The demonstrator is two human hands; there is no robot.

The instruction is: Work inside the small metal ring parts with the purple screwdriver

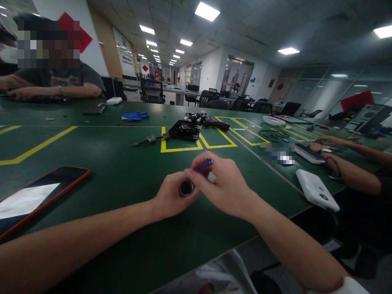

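Holding a dark hollow tube with a round metal rim (186,188), the left hand (171,195) curls its fingers and thumb around it, the open end turned toward the wearer. The right hand (226,185) pinches a small, glossy purple cylindrical piece (204,165) between thumb and fingers, just above and beside the tube's mouth. The two hands are close together, clamped on their separate things, above the near part of the dark green bench (128,163); their fingers overlap in the view, and whether the purple piece touches the tube cannot be told.

Beyond them, a cluster of black and silvery metal parts (185,129) lies across rectangles of yellow tape (183,150). A slim dark rod with a pointed tip (151,139) juts out to the left of it, and a crumpled blue glove (136,116) lies farther back. Near the left forearm rests a large black phone with an orange-red edge (45,196), a pale patch bright on its screen. On the right, a white phone-shaped device (317,190) lies at the bench edge, near another person's forearms (352,171). Across the bench on the left sits a co-worker in a dark shirt (73,81).
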